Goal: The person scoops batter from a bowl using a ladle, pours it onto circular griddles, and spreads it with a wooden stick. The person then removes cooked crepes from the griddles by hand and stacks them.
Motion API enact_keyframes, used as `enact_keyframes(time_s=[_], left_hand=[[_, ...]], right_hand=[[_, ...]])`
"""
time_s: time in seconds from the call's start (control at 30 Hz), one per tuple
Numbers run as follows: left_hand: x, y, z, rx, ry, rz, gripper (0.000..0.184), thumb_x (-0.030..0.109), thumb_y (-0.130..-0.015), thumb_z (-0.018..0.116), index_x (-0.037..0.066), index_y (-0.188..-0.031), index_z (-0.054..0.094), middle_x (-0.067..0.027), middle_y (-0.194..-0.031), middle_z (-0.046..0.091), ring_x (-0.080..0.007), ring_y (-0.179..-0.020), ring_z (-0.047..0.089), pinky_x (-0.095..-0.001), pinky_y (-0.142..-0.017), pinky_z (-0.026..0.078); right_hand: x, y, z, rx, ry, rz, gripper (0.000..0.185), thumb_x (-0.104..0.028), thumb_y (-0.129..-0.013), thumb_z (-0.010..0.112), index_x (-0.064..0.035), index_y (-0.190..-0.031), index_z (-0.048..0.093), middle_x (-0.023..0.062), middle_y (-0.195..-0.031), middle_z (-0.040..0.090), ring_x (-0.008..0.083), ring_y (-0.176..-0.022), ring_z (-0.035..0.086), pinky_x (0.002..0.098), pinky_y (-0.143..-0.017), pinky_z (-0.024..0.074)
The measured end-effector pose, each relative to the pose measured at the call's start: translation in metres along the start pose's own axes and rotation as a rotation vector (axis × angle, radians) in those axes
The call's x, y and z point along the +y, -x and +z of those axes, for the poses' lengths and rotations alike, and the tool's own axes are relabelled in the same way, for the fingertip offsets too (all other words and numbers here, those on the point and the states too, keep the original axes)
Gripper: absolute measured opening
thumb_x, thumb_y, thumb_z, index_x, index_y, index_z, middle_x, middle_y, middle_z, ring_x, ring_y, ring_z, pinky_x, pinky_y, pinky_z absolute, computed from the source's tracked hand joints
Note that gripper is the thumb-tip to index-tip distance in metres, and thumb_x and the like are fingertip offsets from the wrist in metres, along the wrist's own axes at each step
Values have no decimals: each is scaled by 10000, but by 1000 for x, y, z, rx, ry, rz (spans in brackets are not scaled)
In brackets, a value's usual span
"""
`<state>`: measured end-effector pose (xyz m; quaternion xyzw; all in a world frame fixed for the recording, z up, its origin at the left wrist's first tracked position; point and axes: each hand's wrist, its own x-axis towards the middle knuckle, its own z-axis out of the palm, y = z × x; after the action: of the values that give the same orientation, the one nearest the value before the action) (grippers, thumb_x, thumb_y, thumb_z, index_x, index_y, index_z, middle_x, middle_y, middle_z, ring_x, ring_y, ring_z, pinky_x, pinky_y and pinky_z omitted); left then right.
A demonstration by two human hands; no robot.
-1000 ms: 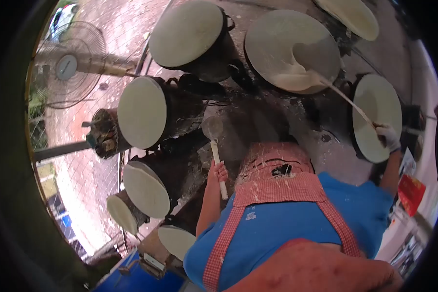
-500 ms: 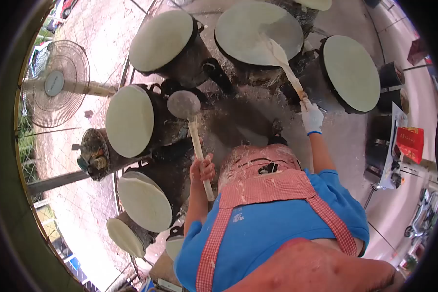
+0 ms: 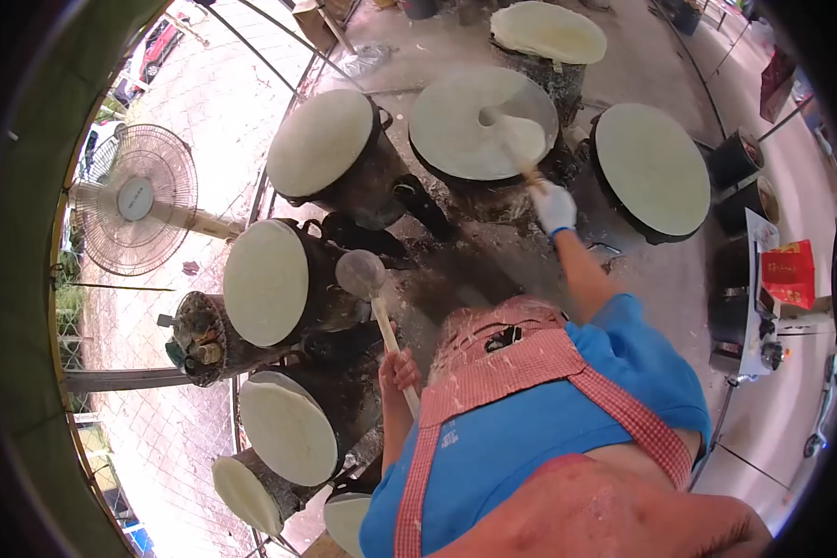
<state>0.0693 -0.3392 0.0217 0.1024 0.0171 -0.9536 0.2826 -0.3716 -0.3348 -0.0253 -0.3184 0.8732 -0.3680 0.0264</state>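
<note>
In the head view, my right hand (image 3: 555,206), in a white glove, is closed around the wooden handle of a paddle-like spreader (image 3: 524,138). Its pale, batter-coated end lies over the central round griddle (image 3: 445,139), where a pale batter layer is partly spread and a greyer patch shows. My bare left hand (image 3: 401,371) grips the wooden handle of a ladle (image 3: 360,272) by its lower part. That ladle's round bowl points forward, over the floor between the griddles and my apron (image 3: 493,377).
More round griddles with pale sheets surround me: right (image 3: 651,172), far back (image 3: 551,33), left (image 3: 321,142) and lower left (image 3: 288,430). A standing fan (image 3: 136,198), a bin of odds and ends (image 3: 198,337) and a table with a red bag (image 3: 788,272) are at the sides.
My view has shifted, so the griddles sit lower in the picture. My right hand has swept the spreader across the central griddle's batter. The ladle stays in my left hand.
</note>
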Motion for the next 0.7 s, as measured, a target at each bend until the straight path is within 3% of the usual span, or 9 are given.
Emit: enact_keyframes(time_s=[0.07, 0.13, 0.23, 0.37, 0.47, 0.53, 0.57, 0.6, 0.7], left_hand=[[1, -15, 7, 98, 204, -17, 459, 155, -907, 409, 220, -1343, 283, 11, -571, 328, -58, -380, 319, -211, -380, 360], [14, -10, -22, 121, 123, -59, 466, 137, -907, 393, 221, -1349, 273, 11, -579, 315, -64, -379, 306, -199, -356, 324], [11, -23, -9, -59, -43, -97, 415, 133, -909, 377, 196, -1317, 335, 14, -591, 306, -58, -394, 291, -198, -350, 286], [6, -41, -4, 229, 277, -150, 396, 124, -912, 377, 194, -1301, 365, 23, -611, 283, -49, -441, 271, -189, -353, 270], [11, -51, -13, 339, 81, -167, 384, 122, -912, 380, 185, -1291, 381, 31, -614, 280, -49, -439, 268, -184, -346, 254], [13, -53, -14, 331, 46, -186, 380, 124, -909, 384, 194, -1282, 392, 27, -625, 304, -45, -431, 270, -187, -334, 243], [12, -58, -14, 328, -12, -211, 94, 199, -920, 389, 148, -999, 391, 33, -596, 296, -43, -404, 251, -188, -312, 221], [12, -57, -15, 346, -61, -236, 276, 274, -930, 394, 102, -715, 389, 38, -567, 289, -42, -376, 231, -190, -290, 200], [6, -82, -10, 500, 90, -258, 278, 250, -933, 391, 106, -696, 362, 37, -573, 282, -38, -385, 227, -201, -302, 214]], right_hand=[[-7, 17, 7, -228, 165, -216, 299, -378, -808, 496, -132, -904, 638, 176, -807, 605, 353, -782, 577, 436, -678, 457], [-1, 38, -17, -272, 167, -93, 279, -371, -812, 495, -144, -880, 643, 173, -786, 609, 341, -772, 586, 441, -677, 459], [45, -1, -36, -173, 259, 36, 286, -372, -814, 497, -141, -900, 640, 169, -788, 613, 331, -771, 594, 439, -669, 459], [13, -39, -16, 45, -10, 1, 287, -349, -806, 511, -95, -874, 625, 164, -782, 609, 350, -777, 580, 418, -654, 453], [18, 18, -17, -292, 302, -168, 274, -355, -804, 522, -120, -886, 636, 163, -757, 603, 322, -742, 590, 418, -659, 460], [48, 38, -24, -162, 135, -23, 237, -332, -801, 541, -147, -913, 638, 159, -753, 603, 315, -716, 592, 425, -659, 463], [56, 17, -28, -169, 176, 57, 222, -305, -799, 554, -163, -947, 638, 155, -801, 612, 308, -732, 596, 417, -674, 466], [68, -6, -30, -144, 218, 110, 256, -312, -816, 525, -137, -970, 632, 167, -864, 610, 311, -782, 596, 400, -690, 468], [37, -79, -20, 41, -90, 53, 317, -353, -831, 462, -117, -984, 609, 176, -841, 604, 381, -798, 562, 431, -708, 440]])
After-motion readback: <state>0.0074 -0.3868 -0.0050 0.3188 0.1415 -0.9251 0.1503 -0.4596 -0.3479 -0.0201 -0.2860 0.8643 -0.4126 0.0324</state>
